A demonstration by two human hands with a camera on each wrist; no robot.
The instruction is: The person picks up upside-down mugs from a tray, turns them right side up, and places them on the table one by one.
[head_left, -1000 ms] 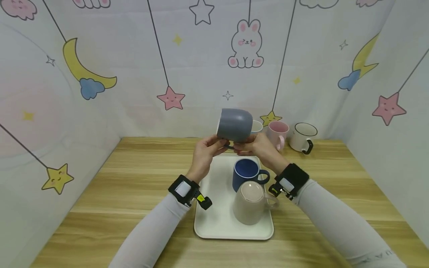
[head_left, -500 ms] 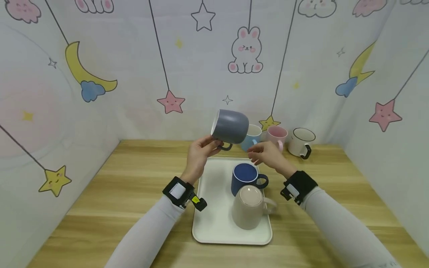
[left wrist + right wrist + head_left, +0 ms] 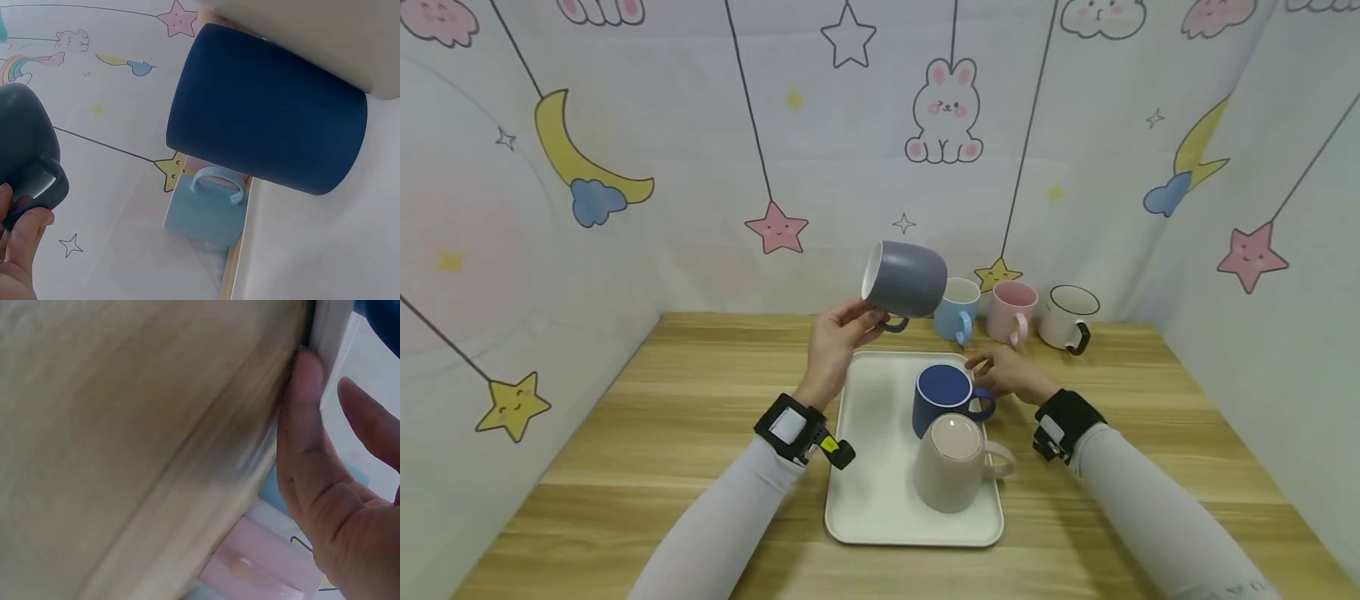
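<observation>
My left hand (image 3: 837, 343) holds a grey-blue mug (image 3: 908, 281) by its handle, in the air above the far end of a white tray (image 3: 865, 508). The mug lies on its side, white-lined mouth facing left and handle down. In the left wrist view, thumb and fingers pinch the handle of this mug (image 3: 25, 140). My right hand (image 3: 1011, 373) is at the tray's right edge, beside a dark blue mug (image 3: 934, 410) standing upright. In the right wrist view, a finger of the hand (image 3: 350, 506) lies along the tray's rim; the thumb stands apart from it.
A beige mug (image 3: 951, 467) stands upside down on the tray, in front of the dark blue one, handle right. Along the table's back edge stand a light blue mug (image 3: 956, 315), a pink mug (image 3: 1011, 315) and a white black-rimmed mug (image 3: 1066, 318). Behind hangs a patterned cloth (image 3: 700, 167).
My right hand has let go of the grey-blue mug and come down to the tray's right edge. The left hand still holds the mug, now slightly further left.
</observation>
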